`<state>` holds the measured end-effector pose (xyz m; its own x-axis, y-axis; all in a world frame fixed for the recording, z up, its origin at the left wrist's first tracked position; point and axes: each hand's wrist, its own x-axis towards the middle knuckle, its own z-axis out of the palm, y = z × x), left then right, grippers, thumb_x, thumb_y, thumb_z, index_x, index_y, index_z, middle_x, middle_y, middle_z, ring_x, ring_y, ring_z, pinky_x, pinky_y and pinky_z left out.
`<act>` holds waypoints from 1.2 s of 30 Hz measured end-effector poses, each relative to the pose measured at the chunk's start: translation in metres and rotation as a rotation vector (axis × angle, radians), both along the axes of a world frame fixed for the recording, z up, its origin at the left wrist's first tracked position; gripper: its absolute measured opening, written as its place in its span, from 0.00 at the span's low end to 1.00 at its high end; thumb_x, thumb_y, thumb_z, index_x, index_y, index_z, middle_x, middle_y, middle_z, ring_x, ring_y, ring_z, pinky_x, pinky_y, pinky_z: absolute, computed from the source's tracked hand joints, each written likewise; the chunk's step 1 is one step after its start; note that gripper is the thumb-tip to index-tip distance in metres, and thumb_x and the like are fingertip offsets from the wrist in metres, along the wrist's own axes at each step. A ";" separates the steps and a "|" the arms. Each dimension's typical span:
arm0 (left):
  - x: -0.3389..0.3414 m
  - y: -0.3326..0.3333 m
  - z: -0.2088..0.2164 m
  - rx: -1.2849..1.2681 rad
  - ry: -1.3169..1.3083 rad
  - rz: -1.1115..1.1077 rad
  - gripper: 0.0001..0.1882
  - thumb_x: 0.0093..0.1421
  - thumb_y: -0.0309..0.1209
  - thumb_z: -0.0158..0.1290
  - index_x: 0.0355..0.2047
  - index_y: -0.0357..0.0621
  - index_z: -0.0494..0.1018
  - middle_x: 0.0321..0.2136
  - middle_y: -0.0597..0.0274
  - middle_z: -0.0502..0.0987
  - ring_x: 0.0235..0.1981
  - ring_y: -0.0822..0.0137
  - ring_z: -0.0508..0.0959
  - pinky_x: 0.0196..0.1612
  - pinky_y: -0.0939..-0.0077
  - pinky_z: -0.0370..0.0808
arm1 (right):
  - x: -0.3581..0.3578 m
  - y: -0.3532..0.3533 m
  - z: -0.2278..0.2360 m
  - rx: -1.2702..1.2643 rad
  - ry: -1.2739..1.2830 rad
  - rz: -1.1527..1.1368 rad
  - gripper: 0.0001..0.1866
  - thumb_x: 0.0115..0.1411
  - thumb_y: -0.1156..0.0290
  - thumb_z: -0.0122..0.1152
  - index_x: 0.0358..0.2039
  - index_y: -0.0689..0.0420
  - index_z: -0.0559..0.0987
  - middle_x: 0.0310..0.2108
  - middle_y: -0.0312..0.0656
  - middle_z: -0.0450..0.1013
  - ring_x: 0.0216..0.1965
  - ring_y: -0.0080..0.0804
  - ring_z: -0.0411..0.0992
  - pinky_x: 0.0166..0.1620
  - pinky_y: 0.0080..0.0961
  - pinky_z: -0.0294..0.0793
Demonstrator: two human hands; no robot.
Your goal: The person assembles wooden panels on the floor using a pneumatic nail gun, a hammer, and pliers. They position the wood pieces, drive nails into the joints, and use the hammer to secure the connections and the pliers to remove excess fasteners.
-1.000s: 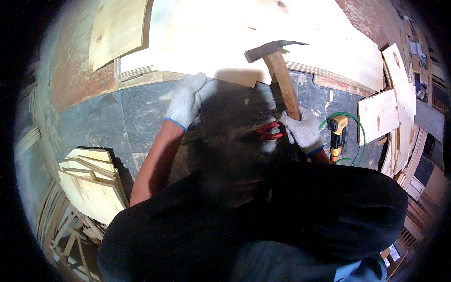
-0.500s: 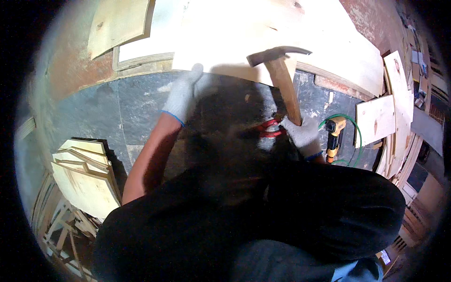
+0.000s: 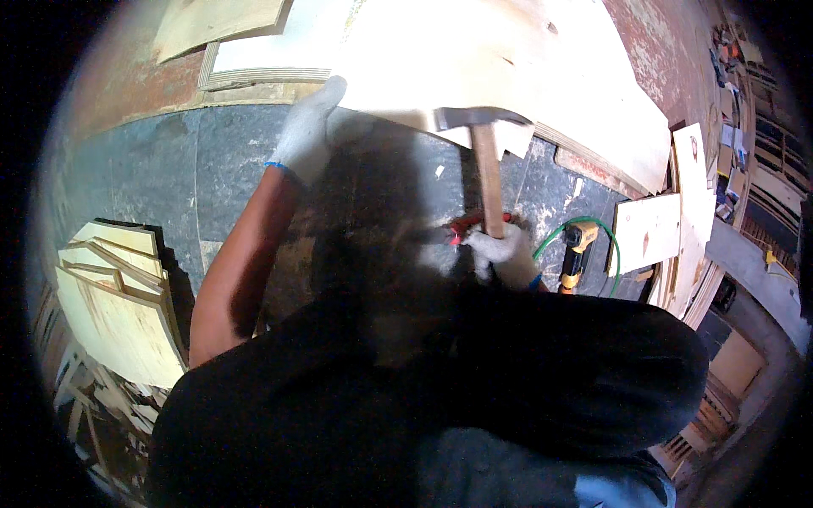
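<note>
My right hand (image 3: 506, 254), in a white glove, is closed around the wooden handle of a hammer (image 3: 486, 169). The hammer stands head-up, its dark metal head overlapping the near edge of a pale plywood sheet (image 3: 440, 59). Beside my right hand is a red-handled tool (image 3: 464, 225), partly hidden; its kind is unclear. My left hand (image 3: 312, 127), gloved with a blue cuff, is at the sheet's near left corner. Its thumb lies along the edge, and the fingers, in shadow, appear wrapped at the edge.
A yellow-and-black nail gun (image 3: 578, 245) with a green hose (image 3: 616, 254) lies right on the dark floor (image 3: 161, 161). Cut plywood pieces (image 3: 114, 313) are stacked at the left; more boards (image 3: 648, 230) lean at the right. Wood scraps (image 3: 102, 406) lie at lower left.
The hammer has turned more upright, its head shifting slightly left and down in view. My left hand stays by the sheet's edge. The whole view has shifted a little.
</note>
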<state>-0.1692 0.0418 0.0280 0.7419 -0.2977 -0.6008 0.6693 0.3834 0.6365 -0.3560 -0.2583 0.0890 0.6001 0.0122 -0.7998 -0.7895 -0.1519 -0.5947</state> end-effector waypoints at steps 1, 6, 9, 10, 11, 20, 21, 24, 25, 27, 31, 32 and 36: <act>-0.003 0.004 0.001 0.011 0.011 0.015 0.29 0.73 0.45 0.46 0.64 0.36 0.65 0.54 0.54 0.78 0.53 0.61 0.79 0.53 0.63 0.77 | 0.008 0.014 -0.001 0.022 0.064 0.032 0.10 0.62 0.66 0.65 0.31 0.60 0.81 0.19 0.35 0.74 0.13 0.23 0.68 0.20 0.22 0.67; -0.001 -0.002 -0.001 -0.064 0.018 -0.063 0.27 0.70 0.47 0.49 0.57 0.35 0.71 0.49 0.54 0.80 0.45 0.61 0.81 0.50 0.64 0.78 | 0.023 0.035 0.007 0.070 0.122 0.010 0.08 0.60 0.69 0.67 0.32 0.60 0.81 0.20 0.34 0.74 0.17 0.21 0.70 0.21 0.22 0.67; -0.012 0.029 -0.022 -0.021 -0.077 -0.059 0.24 0.70 0.47 0.49 0.48 0.35 0.76 0.39 0.56 0.81 0.37 0.63 0.80 0.44 0.67 0.77 | 0.017 0.024 -0.001 0.036 0.027 0.193 0.08 0.59 0.69 0.68 0.33 0.60 0.81 0.21 0.34 0.74 0.21 0.24 0.72 0.24 0.23 0.68; -0.006 0.021 -0.058 0.113 -0.209 -0.134 0.23 0.70 0.47 0.49 0.42 0.36 0.78 0.34 0.59 0.81 0.33 0.64 0.79 0.41 0.68 0.75 | 0.004 0.012 -0.002 -0.146 -0.077 0.190 0.09 0.59 0.67 0.68 0.32 0.60 0.81 0.21 0.35 0.75 0.21 0.24 0.73 0.24 0.24 0.69; -0.007 0.024 -0.058 0.406 -0.343 -0.173 0.23 0.69 0.47 0.49 0.37 0.37 0.80 0.30 0.62 0.80 0.31 0.67 0.77 0.38 0.71 0.74 | -0.014 -0.014 -0.033 -0.064 0.036 0.117 0.11 0.59 0.65 0.68 0.33 0.60 0.81 0.22 0.36 0.76 0.21 0.25 0.73 0.25 0.24 0.70; 0.039 0.083 0.010 0.012 -0.134 0.389 0.18 0.73 0.40 0.46 0.47 0.34 0.73 0.41 0.51 0.80 0.42 0.59 0.81 0.47 0.64 0.80 | -0.004 -0.028 -0.001 -0.194 0.108 0.177 0.13 0.57 0.70 0.66 0.41 0.62 0.82 0.33 0.39 0.80 0.36 0.29 0.77 0.41 0.28 0.75; 0.053 0.085 0.016 -0.080 -0.134 0.457 0.18 0.73 0.39 0.45 0.48 0.34 0.72 0.42 0.49 0.80 0.43 0.58 0.81 0.49 0.63 0.81 | -0.005 -0.030 0.001 -0.173 0.104 0.157 0.12 0.57 0.70 0.66 0.40 0.62 0.82 0.33 0.39 0.80 0.35 0.29 0.77 0.40 0.28 0.76; 0.089 0.108 0.025 -0.189 -0.073 0.613 0.15 0.73 0.34 0.46 0.51 0.34 0.67 0.49 0.41 0.77 0.52 0.46 0.79 0.55 0.51 0.80 | 0.006 -0.016 0.011 -0.168 0.161 0.161 0.11 0.58 0.68 0.66 0.37 0.62 0.83 0.32 0.39 0.80 0.33 0.30 0.78 0.40 0.28 0.76; 0.097 0.116 0.025 -0.209 0.001 0.684 0.15 0.73 0.34 0.46 0.52 0.34 0.67 0.51 0.39 0.76 0.54 0.44 0.78 0.56 0.49 0.80 | 0.006 -0.016 0.005 -0.176 0.163 0.193 0.11 0.58 0.68 0.66 0.36 0.62 0.83 0.32 0.39 0.80 0.33 0.30 0.78 0.39 0.28 0.76; 0.106 0.107 0.025 -0.377 -0.032 0.685 0.15 0.73 0.33 0.46 0.52 0.35 0.67 0.52 0.38 0.75 0.55 0.42 0.77 0.56 0.47 0.80 | 0.001 -0.022 0.001 -0.234 0.167 0.224 0.11 0.58 0.67 0.66 0.35 0.62 0.83 0.32 0.39 0.80 0.34 0.30 0.78 0.39 0.29 0.76; 0.121 0.118 0.000 -0.380 -0.062 0.672 0.14 0.72 0.31 0.47 0.54 0.36 0.68 0.52 0.39 0.76 0.53 0.42 0.79 0.51 0.46 0.82 | -0.003 -0.017 -0.004 -0.191 0.071 0.235 0.10 0.58 0.66 0.66 0.34 0.61 0.83 0.29 0.38 0.79 0.33 0.30 0.77 0.40 0.30 0.75; 0.122 0.104 0.013 -0.165 -0.023 0.666 0.14 0.72 0.31 0.48 0.53 0.35 0.68 0.48 0.41 0.77 0.47 0.45 0.81 0.45 0.49 0.85 | -0.004 -0.023 -0.005 -0.190 0.077 0.245 0.10 0.57 0.66 0.66 0.34 0.61 0.83 0.29 0.37 0.79 0.33 0.31 0.77 0.40 0.30 0.75; 0.101 0.034 0.046 -0.126 0.043 0.561 0.13 0.72 0.33 0.49 0.49 0.36 0.70 0.39 0.48 0.79 0.39 0.54 0.83 0.42 0.59 0.87 | -0.017 -0.039 -0.006 -0.208 -0.031 0.204 0.14 0.57 0.65 0.65 0.37 0.63 0.80 0.25 0.39 0.74 0.18 0.36 0.72 0.24 0.29 0.75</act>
<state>-0.0679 0.0761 0.0739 0.7827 0.0632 -0.6191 0.3655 0.7585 0.5395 -0.3729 -0.2970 0.0826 0.6263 -0.0274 -0.7791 -0.7122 -0.4266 -0.5575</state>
